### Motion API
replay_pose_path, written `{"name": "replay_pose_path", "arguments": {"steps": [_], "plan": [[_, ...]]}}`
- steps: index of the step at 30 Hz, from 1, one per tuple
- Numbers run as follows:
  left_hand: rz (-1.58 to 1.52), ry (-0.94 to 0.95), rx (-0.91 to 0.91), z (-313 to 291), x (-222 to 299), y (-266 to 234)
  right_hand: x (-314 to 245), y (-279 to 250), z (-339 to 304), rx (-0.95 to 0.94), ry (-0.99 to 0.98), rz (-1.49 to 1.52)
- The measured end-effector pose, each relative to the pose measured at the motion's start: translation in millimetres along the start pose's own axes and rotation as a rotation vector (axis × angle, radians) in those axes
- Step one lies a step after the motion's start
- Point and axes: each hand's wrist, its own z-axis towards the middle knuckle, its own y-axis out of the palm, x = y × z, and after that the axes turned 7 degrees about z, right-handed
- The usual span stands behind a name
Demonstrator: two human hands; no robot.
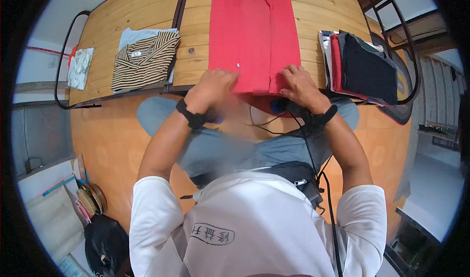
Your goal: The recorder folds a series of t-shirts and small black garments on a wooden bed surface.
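A red shirt [255,37] lies on the wooden table in a long strip, its sides folded inward and its neckline at the far end. At the near left corner of the cloth, my left hand [218,83] is closed on the edge, slightly blurred. My right hand [301,86] grips the near right corner, fingers curled on top and thumb low at the hem. Between the hands, the near edge of the shirt lies along the table's front edge.
On the left sit a folded striped shirt [147,59] over a light blue one and a small patterned white cloth [81,69]. A stack of folded dark and red clothes [367,66] stands at the right. Black cables [308,150] hang over my lap.
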Motion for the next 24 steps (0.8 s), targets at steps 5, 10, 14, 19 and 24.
{"name": "replay_pose_path", "arguments": {"steps": [5,10,14,19,24], "plan": [[-0.020,0.022,0.457,8,-2,-34,11,-17,-9,-0.079,0.076,0.043],[0.070,-0.061,0.150,-3,4,12,16,4,-29,-0.038,-0.067,-0.148],[0.167,-0.186,0.041,-9,1,64,9,15,-28,-0.075,-0.094,-0.383],[0.412,-0.193,0.335,-8,16,96,9,18,-30,0.021,-0.147,-0.513],[0.434,-0.232,0.375,-5,23,85,8,21,-28,0.042,-0.161,-0.562]]}}
